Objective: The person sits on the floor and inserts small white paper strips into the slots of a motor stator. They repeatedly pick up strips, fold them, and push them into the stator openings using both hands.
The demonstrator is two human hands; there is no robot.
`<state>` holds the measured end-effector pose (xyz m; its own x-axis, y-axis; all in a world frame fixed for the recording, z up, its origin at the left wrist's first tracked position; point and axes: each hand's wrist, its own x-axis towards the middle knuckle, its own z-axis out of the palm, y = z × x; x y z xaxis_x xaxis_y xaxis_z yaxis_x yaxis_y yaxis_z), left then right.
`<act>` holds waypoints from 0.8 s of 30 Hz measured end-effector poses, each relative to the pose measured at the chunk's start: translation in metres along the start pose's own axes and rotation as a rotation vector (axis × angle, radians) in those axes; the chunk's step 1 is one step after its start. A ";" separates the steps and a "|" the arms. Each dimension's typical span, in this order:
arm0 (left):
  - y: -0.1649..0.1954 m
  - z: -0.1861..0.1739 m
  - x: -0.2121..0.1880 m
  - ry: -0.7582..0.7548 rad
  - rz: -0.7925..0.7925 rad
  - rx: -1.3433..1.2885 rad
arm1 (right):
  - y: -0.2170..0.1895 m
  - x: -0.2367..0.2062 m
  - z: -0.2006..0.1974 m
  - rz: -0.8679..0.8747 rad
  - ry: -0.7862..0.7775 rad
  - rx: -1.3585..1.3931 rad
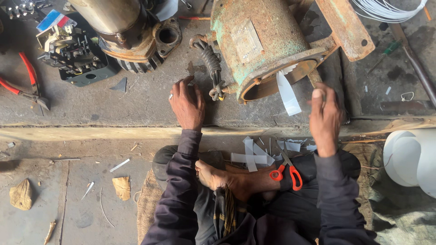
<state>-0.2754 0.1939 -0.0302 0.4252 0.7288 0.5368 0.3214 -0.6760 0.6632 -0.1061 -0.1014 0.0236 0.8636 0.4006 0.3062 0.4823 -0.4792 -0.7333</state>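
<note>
You sit cross-legged on a concrete floor. Your left hand rests flat, fingers spread and holding nothing, just beside a bundle of dark wire leads. Your right hand hovers open and empty near a white paper strip hanging from the mouth of a rusty green motor housing. Orange-handled scissors lie on your lap.

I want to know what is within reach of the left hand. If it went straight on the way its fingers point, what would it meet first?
The left hand lies flat on the concrete floor, fingers pointing up the picture. Straight ahead is bare floor, then probably the flanged port of the grey motor housing. The bundled wire leads lie just beside that line.
</note>
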 end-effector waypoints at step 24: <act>-0.010 -0.001 0.001 -0.023 -0.035 0.021 | -0.014 0.014 0.084 -0.391 0.173 -0.582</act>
<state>-0.2792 0.2014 -0.0358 0.4324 0.7494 0.5014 0.3538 -0.6525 0.6702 -0.1135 -0.0235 -0.0132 0.5997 0.5216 0.6069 0.7192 -0.6839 -0.1229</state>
